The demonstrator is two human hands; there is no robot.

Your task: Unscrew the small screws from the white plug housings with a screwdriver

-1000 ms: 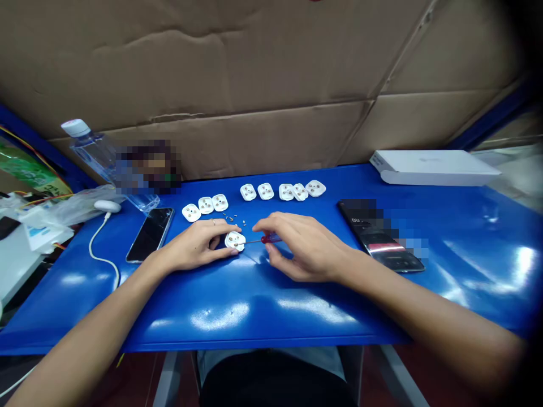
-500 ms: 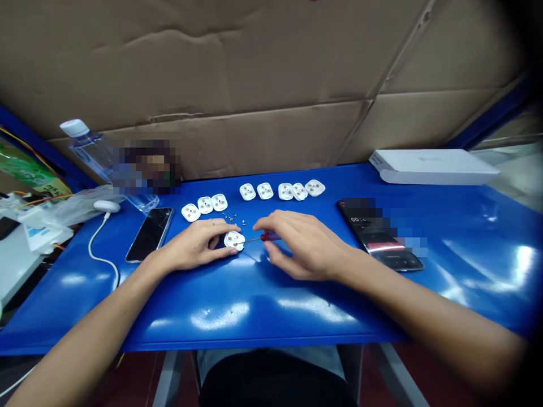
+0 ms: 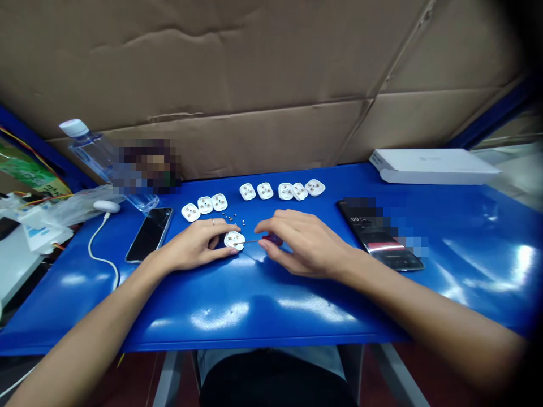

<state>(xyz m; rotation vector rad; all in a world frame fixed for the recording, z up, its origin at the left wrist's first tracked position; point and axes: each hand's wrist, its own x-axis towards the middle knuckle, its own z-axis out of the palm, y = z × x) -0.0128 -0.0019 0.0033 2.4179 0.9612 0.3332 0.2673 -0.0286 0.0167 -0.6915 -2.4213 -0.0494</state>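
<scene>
My left hand (image 3: 202, 244) grips a small white plastic socket piece (image 3: 234, 238) with metal contacts, thumb on its near side and fingers on its far side. In my right hand (image 3: 299, 243) is a screwdriver (image 3: 271, 239) with a dark red handle, held nearly level. Its thin shaft points left, and the tip meets the socket piece near its contacts. Just beyond the piece lie several small screws (image 3: 231, 217). Farther back, similar white pieces (image 3: 205, 204) form a group of 3 on the left, with several more (image 3: 286, 191) to the right.
A phone (image 3: 149, 234) lies left of my left hand, beside a white cable (image 3: 100, 240). Another phone (image 3: 379, 234) lies right of my right hand. A clear bottle (image 3: 99, 155) leans at the back left; a white box (image 3: 435, 165) sits at the back right, before cardboard (image 3: 237, 135).
The fingers of my right hand have shifted slightly on the screwdriver handle, which looks turned. My left hand and the socket piece stay in place.
</scene>
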